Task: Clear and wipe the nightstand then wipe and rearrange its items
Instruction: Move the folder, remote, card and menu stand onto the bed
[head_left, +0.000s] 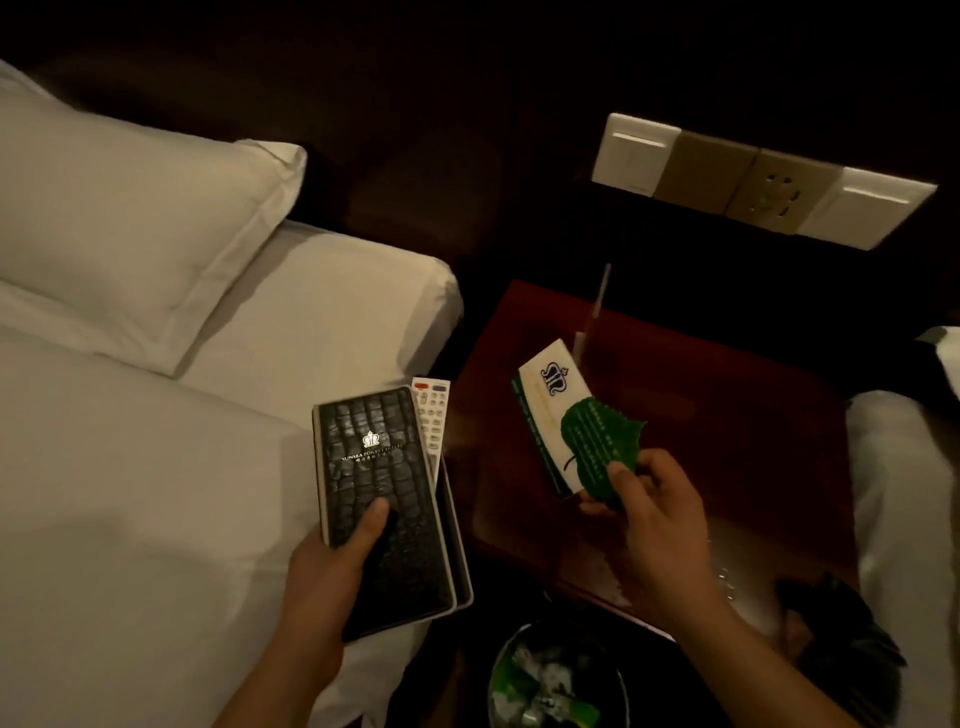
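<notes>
While the clearing step is in hand, the left hand, at seven o'clock over the bed edge, grips a stack: one black folder, one remote tucked under it, and one pale tray beneath. The right hand, at five o'clock above the desk, pinches two cards, one white card and one green leaf card. One slim upright stick stands on the desk at twelve o'clock of the cards; one dark cloth lies at its four o'clock corner. Next, I judge, cards and stack go onto the bed, then the stick.
</notes>
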